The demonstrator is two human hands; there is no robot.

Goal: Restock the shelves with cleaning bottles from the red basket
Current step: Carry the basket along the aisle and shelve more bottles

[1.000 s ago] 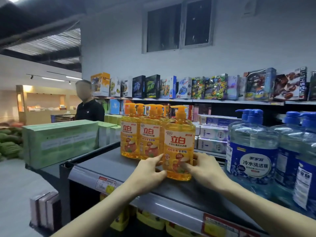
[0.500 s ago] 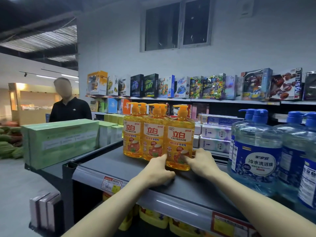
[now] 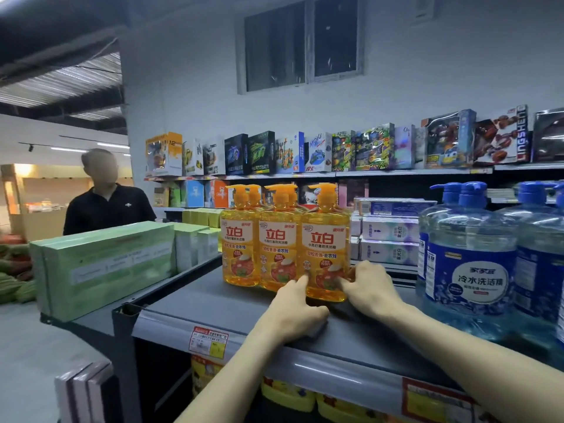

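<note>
Three rows of yellow detergent bottles with orange pump tops stand on the grey shelf top point(image 3: 195, 303). Both my hands are at the base of the rightmost front yellow bottle point(image 3: 325, 236), which stands upright in line with its neighbours point(image 3: 276, 239). My left hand point(image 3: 294, 309) has its thumb against the bottle's lower left front, with the other fingers curled on the shelf. My right hand point(image 3: 370, 288) curls its fingers round the lower right side. The red basket is not in view.
Big blue-capped clear jugs point(image 3: 470, 261) stand close on the right. Green boxes point(image 3: 106, 267) sit on the left, with a person in black point(image 3: 106, 206) behind them. Boxed toys point(image 3: 335, 151) line the wall shelf. Yellow packs point(image 3: 287, 392) fill the shelf below.
The yellow bottle has slid back and left until it lines up with the other front bottles. Both hands followed it. The person behind moved left in view as my head turned.
</note>
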